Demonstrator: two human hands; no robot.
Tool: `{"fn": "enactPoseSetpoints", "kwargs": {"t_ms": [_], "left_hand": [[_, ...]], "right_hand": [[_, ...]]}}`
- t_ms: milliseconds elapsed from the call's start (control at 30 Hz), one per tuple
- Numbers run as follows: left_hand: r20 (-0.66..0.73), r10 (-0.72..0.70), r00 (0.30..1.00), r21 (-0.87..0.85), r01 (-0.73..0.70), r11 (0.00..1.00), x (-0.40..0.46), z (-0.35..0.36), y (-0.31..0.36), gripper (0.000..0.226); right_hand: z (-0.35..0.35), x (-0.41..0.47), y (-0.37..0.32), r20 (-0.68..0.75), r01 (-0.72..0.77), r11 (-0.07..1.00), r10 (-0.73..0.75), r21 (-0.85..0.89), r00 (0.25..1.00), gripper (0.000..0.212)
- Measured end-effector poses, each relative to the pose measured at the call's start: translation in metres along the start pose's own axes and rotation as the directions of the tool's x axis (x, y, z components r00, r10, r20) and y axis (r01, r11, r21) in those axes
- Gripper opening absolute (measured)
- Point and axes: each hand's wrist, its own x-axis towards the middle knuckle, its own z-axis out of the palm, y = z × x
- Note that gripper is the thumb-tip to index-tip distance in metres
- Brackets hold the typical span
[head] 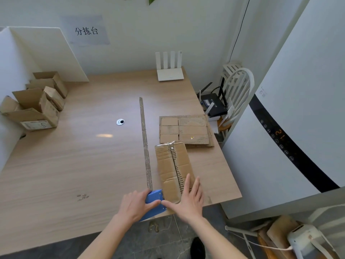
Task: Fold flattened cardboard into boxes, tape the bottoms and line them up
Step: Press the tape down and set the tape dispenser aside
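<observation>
Both hands worked at the near edge of the tabletop [74, 156]. The left hand [135, 205] gripped a blue tape dispenser [155, 201], its fingers curled over the top and the thumb pressing the side. From the dispenser a long strip of tape [144, 139] ran straight away across the wood. Just to its right lay the cardboard box [172, 165], bottom side up, its flaps meeting along a ragged corrugated seam. The right hand [186, 199] rested on the near end of that box with fingers straight and spread, holding nothing, its thumb touching the dispenser. Beyond the box, a stack of flattened cardboard [184, 130] sat near the right edge of the tabletop. Three folded boxes [37, 103] stood together at the far left with open flaps. A white router [169, 69] stood by the wall, under a paper sign [86, 30].
</observation>
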Motion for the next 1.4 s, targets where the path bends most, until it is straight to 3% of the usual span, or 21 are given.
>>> {"fn": "enactPoseSetpoints", "kwargs": {"t_ms": [133,500,567,700,833,967,1200,1400], "left_hand": [[-0.001,-0.039,0.999,-0.052,0.039,0.998,-0.009,-0.002,-0.018,0.079],[0.014,-0.042,0.999,-0.202,0.044,0.978,-0.02,-0.007,-0.031,0.071],[0.019,-0.055,0.998,-0.164,0.057,0.985,-0.019,-0.007,-0.032,0.067],[-0.002,-0.059,0.998,0.068,0.059,0.996,0.0,-0.001,-0.008,0.069],[0.105,-0.081,0.991,0.19,0.06,0.98,0.012,0.018,0.019,0.054],[0.084,-0.207,0.975,0.072,0.202,0.977,0.007,0.035,0.011,0.051],[0.014,-0.246,0.969,-0.102,0.246,0.964,0.025,0.063,-0.023,0.055],[0.06,-0.299,0.952,-0.054,0.303,0.952,0.033,0.096,-0.038,0.069]], "right_hand": [[0.0,0.009,0.003,0.005,-0.036,0.998,0.037,-0.048,0.999,0.144],[-0.006,0.017,-0.004,0.039,-0.059,0.996,0.062,-0.069,0.997,0.145],[-0.005,0.016,-0.004,0.033,-0.055,0.996,0.058,-0.076,0.998,0.145],[0.0,0.011,-0.003,-0.01,-0.051,0.995,0.051,-0.087,0.999,0.142],[0.003,0.006,-0.004,-0.057,-0.058,0.994,0.053,-0.089,0.997,0.14],[0.005,0.004,-0.008,-0.059,-0.077,0.993,0.072,-0.092,0.996,0.142],[0.014,0.015,-0.013,-0.074,-0.115,0.985,0.106,-0.13,0.992,0.146],[0.02,0.015,-0.006,-0.067,-0.118,0.972,0.107,-0.203,0.992,0.145]]}}
